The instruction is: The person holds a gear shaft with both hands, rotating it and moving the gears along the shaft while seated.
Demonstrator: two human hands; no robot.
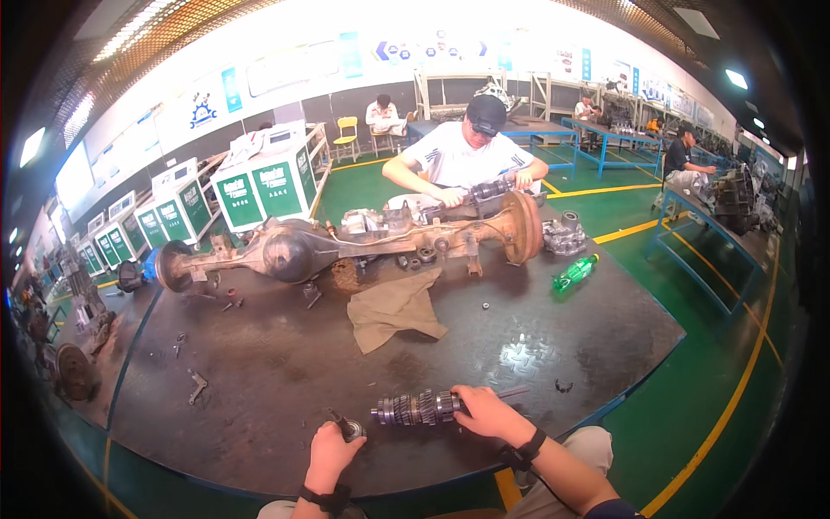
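Observation:
Near the front edge of the dark metal table (259,363), a gear shaft (417,407) with several helical gears lies on its side. My right hand (491,415) is closed round its right end, and a thin rod pokes out beyond my fingers. To the left of the shaft, my left hand (331,451) grips a short shaft with a bearing-like ring (353,428) at its end. This piece is tilted and sits apart from the gear shaft. A small dark snap ring (564,386) rests to the right of my right hand.
A rusty axle housing (380,246) spans the table's far side. Before it lie a brown cloth (396,310) and a green bottle (576,273). A small metal bracket (198,386) is at left. Across the table, a person in a cap (467,160) handles another gear shaft (491,190).

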